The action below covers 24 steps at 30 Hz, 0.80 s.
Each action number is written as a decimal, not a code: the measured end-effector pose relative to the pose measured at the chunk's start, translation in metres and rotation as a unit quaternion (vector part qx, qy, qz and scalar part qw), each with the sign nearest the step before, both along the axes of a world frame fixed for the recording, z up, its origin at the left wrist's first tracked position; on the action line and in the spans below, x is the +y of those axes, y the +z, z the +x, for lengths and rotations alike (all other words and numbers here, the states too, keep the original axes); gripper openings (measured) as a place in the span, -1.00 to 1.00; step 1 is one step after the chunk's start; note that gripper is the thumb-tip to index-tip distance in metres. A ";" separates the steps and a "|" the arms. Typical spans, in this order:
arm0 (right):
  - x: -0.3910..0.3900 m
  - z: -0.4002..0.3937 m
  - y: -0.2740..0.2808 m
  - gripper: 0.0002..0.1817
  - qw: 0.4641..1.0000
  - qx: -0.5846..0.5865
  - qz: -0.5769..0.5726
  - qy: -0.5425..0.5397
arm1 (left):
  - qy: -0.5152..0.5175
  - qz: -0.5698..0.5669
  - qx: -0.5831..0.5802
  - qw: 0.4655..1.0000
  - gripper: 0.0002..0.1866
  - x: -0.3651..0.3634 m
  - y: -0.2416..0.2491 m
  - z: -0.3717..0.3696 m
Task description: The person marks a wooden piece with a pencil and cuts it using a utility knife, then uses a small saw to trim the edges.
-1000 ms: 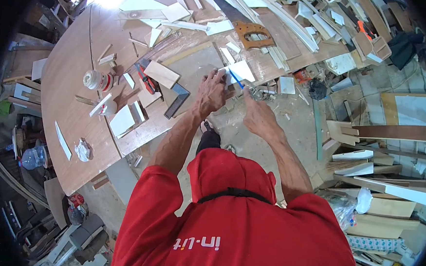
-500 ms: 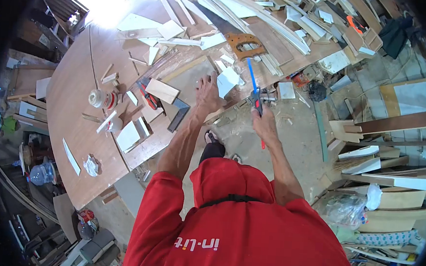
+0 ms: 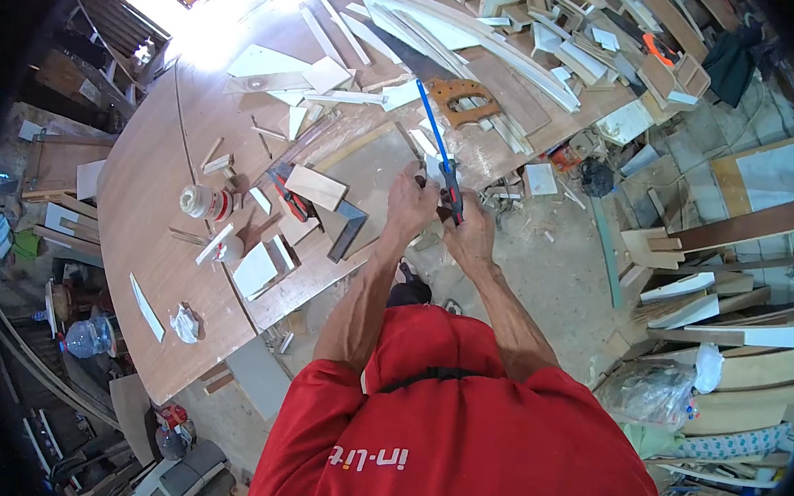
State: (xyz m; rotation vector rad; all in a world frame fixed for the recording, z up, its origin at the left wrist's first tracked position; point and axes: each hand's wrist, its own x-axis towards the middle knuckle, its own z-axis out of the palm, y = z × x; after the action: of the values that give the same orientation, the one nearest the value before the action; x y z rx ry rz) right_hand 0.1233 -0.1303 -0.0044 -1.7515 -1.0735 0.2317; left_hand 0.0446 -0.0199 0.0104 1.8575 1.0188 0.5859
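A tool with a long blue blade or bar point(image 3: 434, 118) and a black and red grip points up and away over the table's near edge. My right hand point(image 3: 470, 234) is closed round its grip. Close beside it my left hand point(image 3: 413, 199) has curled fingers near the tool's body; what they hold, if anything, is hidden. Beyond the hands lies a handsaw with a wooden handle point(image 3: 463, 102). Left of my left hand are a square with a dark blade point(image 3: 349, 230), a light wood block point(image 3: 317, 188) and a red and black tool point(image 3: 294, 202).
The wooden table point(image 3: 135, 223) bears white offcuts point(image 3: 255, 271), a jar point(image 3: 205, 202) and a crumpled white piece point(image 3: 184, 324). Scrap wood is heaped at the back right. Boards point(image 3: 752, 233) and plastic bags point(image 3: 656, 394) stand at the right.
My left hand has lifted from the board and moved right, its fingers now curled. My right hand has brought the blue tool left, beside it. The view has shifted slightly.
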 end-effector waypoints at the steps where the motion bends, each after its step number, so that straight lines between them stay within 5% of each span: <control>1: -0.001 0.002 0.003 -0.67 1.000 -0.002 0.003 0.000 | 0.000 0.003 -0.002 1.000 -0.54 0.002 0.002 0.001; 4: -0.002 0.008 0.018 -0.81 0.995 -0.034 0.071 -0.054 | -0.027 -0.062 -0.004 0.998 -0.57 0.009 0.007 -0.001; 6: -0.003 0.015 0.027 -0.87 0.978 0.143 0.014 -0.149 | -0.021 0.256 0.062 0.964 -0.60 0.006 0.012 -0.009; 9: -0.007 0.032 0.014 -0.82 0.957 0.252 0.018 -0.139 | -0.039 0.323 0.085 0.942 -0.59 0.004 0.029 -0.018; 10: -0.007 0.036 0.015 -0.82 0.941 0.312 0.011 -0.131 | -0.039 0.324 0.085 0.941 -0.59 0.010 0.028 -0.019; 12: -0.009 0.040 0.007 -0.79 0.946 0.303 -0.004 -0.115 | -0.135 -0.028 0.067 0.988 -0.65 0.024 0.023 -0.021; 13: -0.010 0.039 0.005 -0.80 0.936 0.333 -0.026 -0.110 | -0.136 -0.029 0.067 0.988 -0.65 0.027 0.021 -0.024; 15: -0.009 0.037 0.001 -0.79 0.925 0.362 -0.049 -0.107 | -0.196 0.172 0.096 0.961 -0.67 0.030 0.016 -0.028; 19: 0.003 0.031 -0.010 -0.78 0.934 0.335 -0.064 -0.105 | -0.187 0.180 0.036 0.965 -0.70 0.041 -0.011 -0.027; 22: 0.009 0.037 -0.032 -0.79 0.954 0.250 -0.098 -0.134 | -0.177 0.021 -0.004 0.984 -0.71 0.049 -0.034 -0.028; 24: 0.006 0.042 -0.036 -0.80 0.958 0.212 -0.135 -0.138 | -0.085 0.050 0.006 0.995 -0.68 0.051 -0.052 -0.030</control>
State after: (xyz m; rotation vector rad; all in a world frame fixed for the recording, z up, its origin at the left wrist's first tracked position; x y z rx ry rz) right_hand 0.1653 -0.1244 -0.0406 -1.9540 -0.4975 0.5711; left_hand 0.0145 0.0314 -0.0420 2.0155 0.8416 0.5316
